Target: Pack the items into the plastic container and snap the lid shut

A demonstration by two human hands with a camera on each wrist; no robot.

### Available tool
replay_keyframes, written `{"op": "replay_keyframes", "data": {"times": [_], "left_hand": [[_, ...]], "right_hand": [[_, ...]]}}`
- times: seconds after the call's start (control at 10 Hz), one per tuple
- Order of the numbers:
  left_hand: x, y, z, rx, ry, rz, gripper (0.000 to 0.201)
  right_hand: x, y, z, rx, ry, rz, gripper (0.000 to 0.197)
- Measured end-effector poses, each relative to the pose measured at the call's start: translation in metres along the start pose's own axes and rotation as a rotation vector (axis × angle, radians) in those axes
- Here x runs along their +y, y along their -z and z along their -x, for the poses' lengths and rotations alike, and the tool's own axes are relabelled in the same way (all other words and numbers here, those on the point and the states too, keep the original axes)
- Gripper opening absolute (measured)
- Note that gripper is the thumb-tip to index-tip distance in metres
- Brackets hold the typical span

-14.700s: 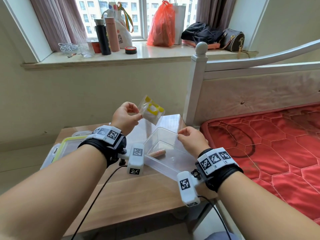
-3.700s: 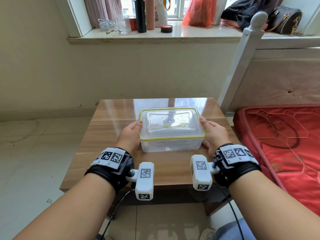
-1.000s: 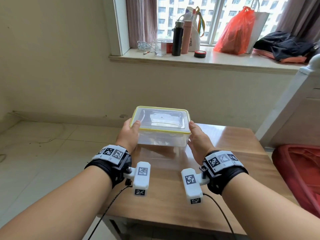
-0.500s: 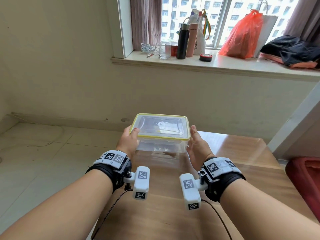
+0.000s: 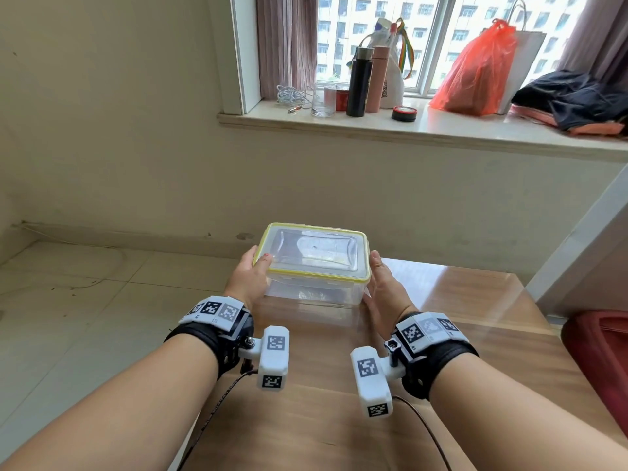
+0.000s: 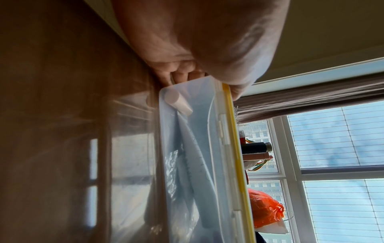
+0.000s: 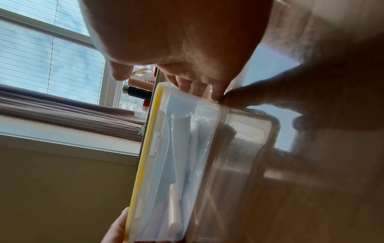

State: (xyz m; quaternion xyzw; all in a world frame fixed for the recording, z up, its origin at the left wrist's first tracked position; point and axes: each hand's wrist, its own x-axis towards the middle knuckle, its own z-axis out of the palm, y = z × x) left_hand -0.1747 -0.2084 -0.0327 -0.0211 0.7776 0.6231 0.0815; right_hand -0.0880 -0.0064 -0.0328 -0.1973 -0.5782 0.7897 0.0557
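Observation:
The clear plastic container [image 5: 314,292] has its yellow-rimmed lid [image 5: 312,253] on and sits over the far left part of the wooden table [image 5: 475,317]. I cannot tell whether it touches the wood. My left hand [image 5: 249,280] grips its left end, thumb on the lid corner. My right hand [image 5: 382,287] grips the right end. In the left wrist view the left hand [image 6: 207,41] wraps the container [image 6: 197,164]; a pale stick [image 6: 178,105] lies inside. In the right wrist view the right hand [image 7: 176,41] holds the container [image 7: 207,125], with a pale roll [image 7: 180,131] inside.
A windowsill [image 5: 373,127] behind holds a black bottle [image 5: 360,83], a glass [image 5: 321,100], an orange bag [image 5: 475,73] and dark clothes [image 5: 577,103]. Tiled floor [image 5: 85,300] lies left of the table. A white bed post [image 5: 584,239] and a red mattress [image 5: 598,351] stand at the right.
Both hands keep their hold on the closed container. It has come a little lower over the table's far left part, and the head view has shifted.

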Motion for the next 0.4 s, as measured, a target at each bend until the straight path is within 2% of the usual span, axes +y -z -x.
{"op": "replay_keyframes", "data": {"times": [0.1,0.2,0.3,0.4], "left_hand": [[0.003,0.001,0.003,0.019,0.022,0.055,0.061],[0.008,0.001,0.006,0.04,-0.001,0.065,0.061],[0.011,0.003,0.008,0.053,-0.029,0.055,0.062],[0.018,0.006,0.012,0.085,-0.074,0.077,0.073]], "right_hand": [[-0.006,-0.001,0.004,0.019,0.003,0.039,0.065],[-0.015,-0.001,0.009,0.035,0.023,0.053,0.06],[-0.022,0.002,0.015,0.038,0.033,0.083,0.066],[-0.03,0.007,0.02,0.064,0.072,0.083,0.066]]}}
